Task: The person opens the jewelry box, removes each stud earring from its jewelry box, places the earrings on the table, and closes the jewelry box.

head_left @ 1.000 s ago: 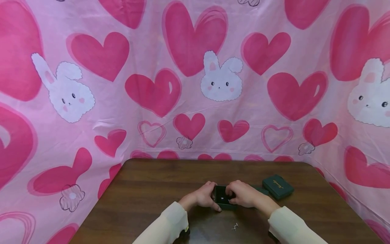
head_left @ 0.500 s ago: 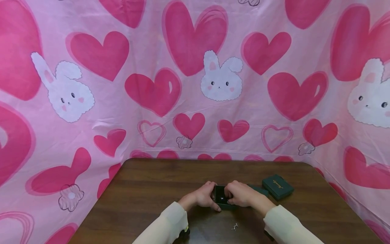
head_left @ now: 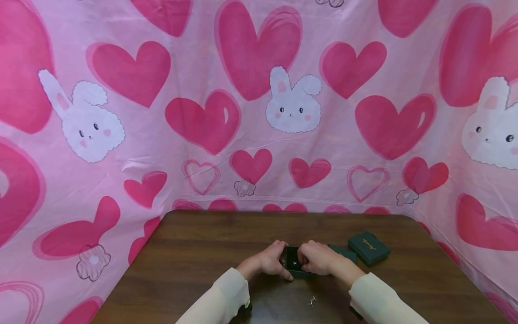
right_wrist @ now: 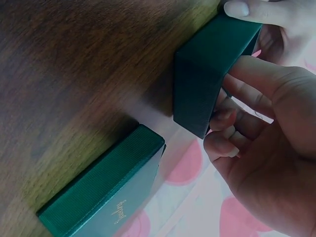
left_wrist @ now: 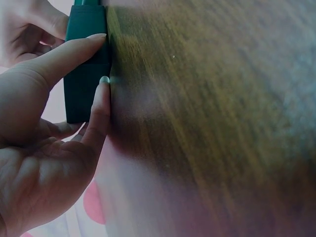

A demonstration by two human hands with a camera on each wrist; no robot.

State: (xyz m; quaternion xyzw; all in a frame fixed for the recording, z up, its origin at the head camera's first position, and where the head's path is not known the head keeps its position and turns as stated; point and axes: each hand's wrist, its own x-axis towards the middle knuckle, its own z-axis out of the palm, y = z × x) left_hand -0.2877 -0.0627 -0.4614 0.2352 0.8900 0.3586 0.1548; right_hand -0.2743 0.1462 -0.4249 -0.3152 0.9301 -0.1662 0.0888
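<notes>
A small dark green jewelry box (head_left: 300, 273) stands uncovered on the table, with a black lining (head_left: 291, 254) inside. A tiny silvery piece, like a stud earring (head_left: 294, 263), shows against the lining. My left hand (head_left: 270, 259) grips the box at its left end, the thumb along the near side (left_wrist: 81, 52). Over the right end, my right hand (head_left: 320, 258) has its curled fingers reaching inside the box. In the right wrist view the fingertips vanish behind the wall (right_wrist: 207, 69), so whatever they touch is hidden. Small silvery pin-like pieces (head_left: 311, 301) lie nearer me.
A green lid-like box (head_left: 369, 247) with gold lettering sits on the brown wooden table (head_left: 202, 238) at right. Another flat green piece (head_left: 343, 253) lies beside it, partly behind my right hand. Heart-and-rabbit cloth (head_left: 259, 135) hangs around the table.
Since a second ago my right hand has shifted slightly left and curled further into the box, covering a second silvery speck by its fingertips. The left hand holds still.
</notes>
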